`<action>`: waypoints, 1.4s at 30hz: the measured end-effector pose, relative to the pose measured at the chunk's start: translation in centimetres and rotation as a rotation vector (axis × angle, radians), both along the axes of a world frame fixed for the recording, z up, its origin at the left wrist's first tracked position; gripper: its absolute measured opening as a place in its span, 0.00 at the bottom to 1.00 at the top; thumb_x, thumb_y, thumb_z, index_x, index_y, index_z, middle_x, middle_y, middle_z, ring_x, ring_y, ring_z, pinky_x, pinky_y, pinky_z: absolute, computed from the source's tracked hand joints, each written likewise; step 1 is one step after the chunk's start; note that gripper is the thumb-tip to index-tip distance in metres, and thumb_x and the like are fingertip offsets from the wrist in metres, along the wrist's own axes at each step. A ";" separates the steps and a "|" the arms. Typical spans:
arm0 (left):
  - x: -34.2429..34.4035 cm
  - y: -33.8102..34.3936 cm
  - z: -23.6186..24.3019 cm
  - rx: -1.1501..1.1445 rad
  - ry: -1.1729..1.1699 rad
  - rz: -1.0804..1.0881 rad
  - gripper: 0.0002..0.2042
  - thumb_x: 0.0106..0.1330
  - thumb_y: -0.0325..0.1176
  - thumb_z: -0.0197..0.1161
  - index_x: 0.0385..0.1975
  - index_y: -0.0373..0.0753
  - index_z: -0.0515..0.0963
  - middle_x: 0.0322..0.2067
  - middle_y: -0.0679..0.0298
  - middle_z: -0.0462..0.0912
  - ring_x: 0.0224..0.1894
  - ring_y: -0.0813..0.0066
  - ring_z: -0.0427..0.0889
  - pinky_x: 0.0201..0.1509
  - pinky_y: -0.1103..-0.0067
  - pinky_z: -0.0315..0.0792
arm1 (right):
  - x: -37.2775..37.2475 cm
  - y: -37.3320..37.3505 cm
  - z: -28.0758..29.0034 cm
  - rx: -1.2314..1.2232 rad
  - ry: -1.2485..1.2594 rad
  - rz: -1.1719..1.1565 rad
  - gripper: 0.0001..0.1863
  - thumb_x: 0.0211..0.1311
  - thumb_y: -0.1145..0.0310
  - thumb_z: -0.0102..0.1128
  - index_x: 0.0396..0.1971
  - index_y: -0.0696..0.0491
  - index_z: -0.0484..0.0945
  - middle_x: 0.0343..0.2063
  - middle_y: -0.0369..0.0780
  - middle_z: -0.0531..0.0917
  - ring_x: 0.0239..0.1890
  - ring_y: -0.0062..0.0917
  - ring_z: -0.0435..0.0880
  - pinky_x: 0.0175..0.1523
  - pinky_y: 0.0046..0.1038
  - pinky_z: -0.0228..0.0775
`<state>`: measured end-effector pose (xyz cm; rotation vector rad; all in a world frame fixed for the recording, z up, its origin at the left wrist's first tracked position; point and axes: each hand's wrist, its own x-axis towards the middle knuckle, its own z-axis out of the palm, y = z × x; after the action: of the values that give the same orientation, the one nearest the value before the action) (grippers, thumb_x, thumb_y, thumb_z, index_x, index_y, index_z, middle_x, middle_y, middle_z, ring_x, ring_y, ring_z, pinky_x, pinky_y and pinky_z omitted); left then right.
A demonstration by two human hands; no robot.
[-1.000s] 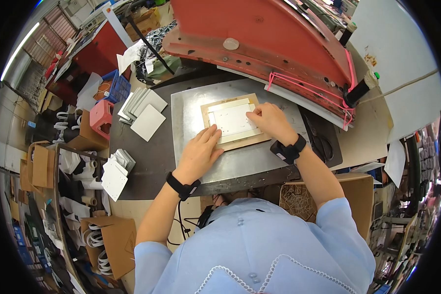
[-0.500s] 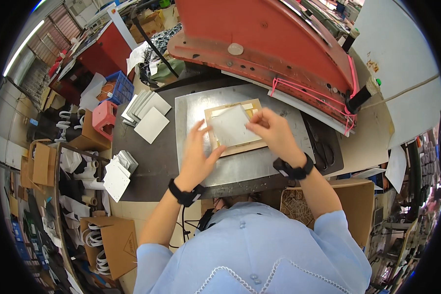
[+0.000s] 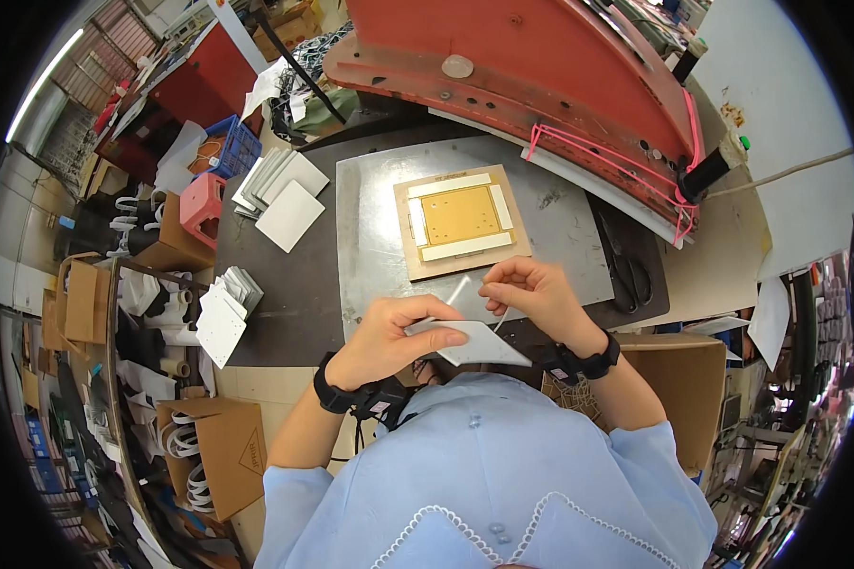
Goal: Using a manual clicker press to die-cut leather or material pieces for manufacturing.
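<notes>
My left hand (image 3: 397, 334) grips a white square sheet (image 3: 484, 344) between thumb and fingers, close to my body at the table's front edge. The sheet is tilted, with small marks or holes on its face. Just beside it, my right hand (image 3: 539, 294) is closed in a pinch on a thin white strip (image 3: 459, 290), which looks blurred. Beyond both hands lies a wooden cutting die (image 3: 457, 214), with a yellow middle framed by pale strips. It rests on a grey metal plate (image 3: 565, 204), and no sheet covers it.
At the table's left are a pile of plain white sheets (image 3: 290, 218) and a nearer pile of sheets with small holes (image 3: 221, 327). A red press (image 3: 503, 57) overhangs the back. Scissors (image 3: 631, 283) lie at the right. An open cardboard box (image 3: 678, 375) stands below.
The white sheet has come off the die and toward my body in my left hand. My right hand has come nearer too and now pinches a thin strip beside the sheet.
</notes>
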<state>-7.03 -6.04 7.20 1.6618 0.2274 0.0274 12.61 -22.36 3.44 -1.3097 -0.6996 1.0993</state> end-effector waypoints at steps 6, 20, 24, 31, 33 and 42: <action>-1.3 0.3 0.5 0.153 -0.426 0.299 0.04 0.66 0.26 0.64 0.38 0.39 0.81 0.44 0.58 0.80 0.46 0.63 0.81 0.53 0.70 0.74 | 0.2 -0.6 -0.8 0.023 -0.120 -0.213 0.10 0.65 0.75 0.62 0.44 0.61 0.78 0.34 0.38 0.84 0.34 0.19 0.84 0.38 0.20 0.77; -22.3 17.4 2.7 0.503 0.422 0.661 0.16 0.62 0.33 0.68 0.47 0.32 0.79 0.34 0.64 0.84 0.34 0.79 0.80 0.41 0.81 0.73 | 5.0 -18.7 -1.5 -0.448 -0.347 -0.276 0.06 0.58 0.78 0.64 0.35 0.60 0.77 0.28 0.34 0.81 0.29 0.17 0.82 0.37 0.18 0.72; -22.6 19.0 -0.9 1.352 0.520 0.758 0.21 0.58 0.37 0.70 0.49 0.34 0.78 0.40 0.56 0.84 0.38 0.67 0.82 0.43 0.74 0.74 | 7.0 -26.4 -5.3 -0.793 -0.421 -0.111 0.12 0.53 0.77 0.65 0.37 0.62 0.77 0.31 0.40 0.83 0.34 0.24 0.84 0.41 0.24 0.74; -7.8 18.7 -8.9 0.924 0.278 1.077 0.39 0.57 0.45 0.72 0.62 0.26 0.64 0.58 0.40 0.72 0.60 0.51 0.74 0.61 0.70 0.69 | 4.5 -23.6 -4.5 -0.725 -0.775 -0.265 0.18 0.58 0.70 0.64 0.48 0.61 0.77 0.43 0.50 0.83 0.47 0.39 0.83 0.50 0.33 0.74; -6.2 20.6 -11.9 0.931 0.267 1.188 0.43 0.55 0.45 0.73 0.64 0.24 0.61 0.60 0.38 0.69 0.63 0.49 0.72 0.64 0.70 0.67 | 3.6 -21.3 -3.1 -0.678 -0.753 -0.195 0.18 0.60 0.69 0.63 0.48 0.61 0.77 0.43 0.50 0.84 0.47 0.37 0.84 0.51 0.32 0.74; -5.2 22.0 -12.2 0.392 0.001 1.166 0.13 0.63 0.36 0.67 0.36 0.29 0.79 0.27 0.62 0.83 0.27 0.77 0.80 0.33 0.80 0.73 | -0.1 -12.9 2.3 -0.344 -0.816 -0.091 0.13 0.61 0.72 0.61 0.44 0.61 0.78 0.38 0.45 0.84 0.43 0.31 0.84 0.49 0.27 0.73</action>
<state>-12.21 16.01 -5.00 1.6906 1.2210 0.9945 12.50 -35.25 5.74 -2.0997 -1.0525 0.5927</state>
